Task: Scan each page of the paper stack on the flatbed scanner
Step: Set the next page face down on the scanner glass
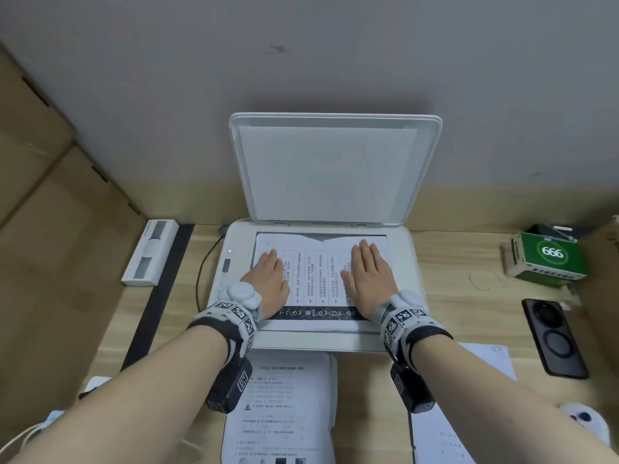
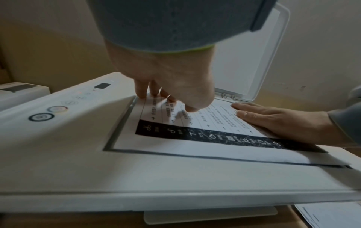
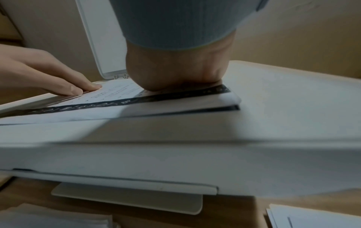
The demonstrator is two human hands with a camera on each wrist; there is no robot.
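Wooden desk [image 1: 452, 262] against a plain grey wall; scanner [image 1: 413, 286] at centre of the head view, its lid [image 1: 335, 169] standing open toward the wall. One printed page [image 1: 315, 283] lies on the glass, its dark band along the near edge. Far edge looks torn or folded, a dark notch showing at top centre.

Left hand [image 1: 269, 279] lies flat on the left half of the page, fingers straight and close together. In the left wrist view its fingertips [image 2: 141, 94] touch the sheet near the glass frame. Right hand [image 1: 368, 276] lies flat on the right half, fingers straight and slightly fanned, thumb out to the side. Neither hand grips anything.

Judgement: both palms press down to flatten the sheet and square it before the lid closes.

Paper stack [image 1: 284, 406] sits at lower centre, just in front of the scanner. More sheets [image 1: 485, 360] at lower right. Green box [image 1: 549, 259] and phone [image 1: 554, 338] at right edge, well apart from the work.
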